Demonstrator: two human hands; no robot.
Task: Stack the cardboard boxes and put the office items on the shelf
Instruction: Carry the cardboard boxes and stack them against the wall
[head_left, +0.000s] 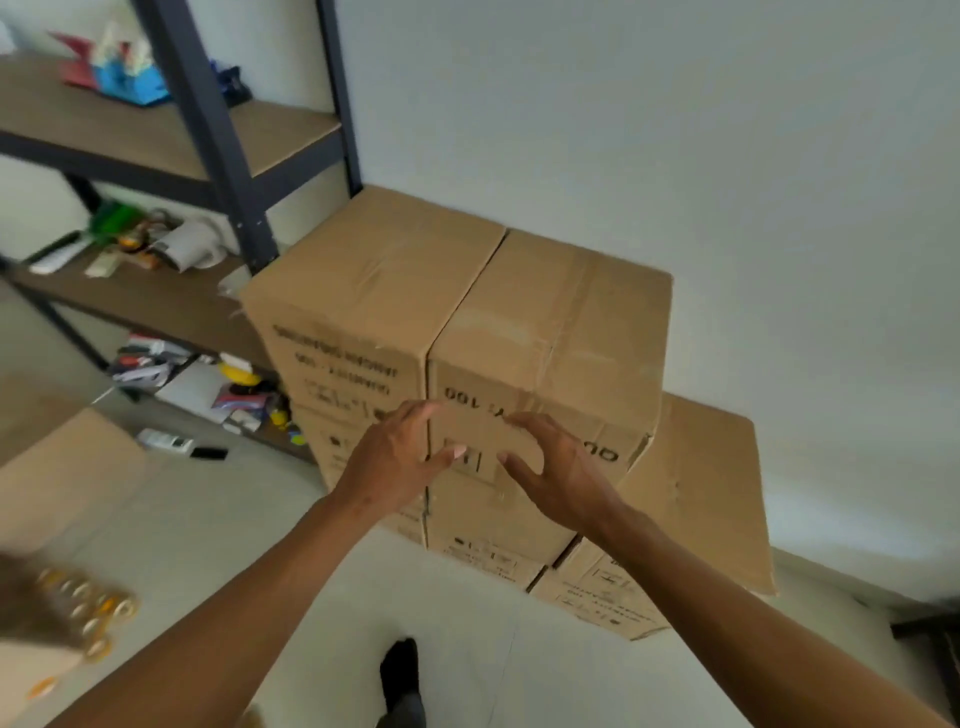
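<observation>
Pale walls meet in a corner where a dark metal shelf (228, 156) stands beside two stacks of cardboard boxes (467, 322), set side by side and touching. A lower box (691, 499) sits just right of them. Both hands reach to the front face of the right stack: the left hand (395, 462) and right hand (561, 478) have fingers spread apart, gripping nothing. Office items (150, 244) lie cluttered on the shelf's boards, and more are scattered on the floor (234, 519) beneath it.
</observation>
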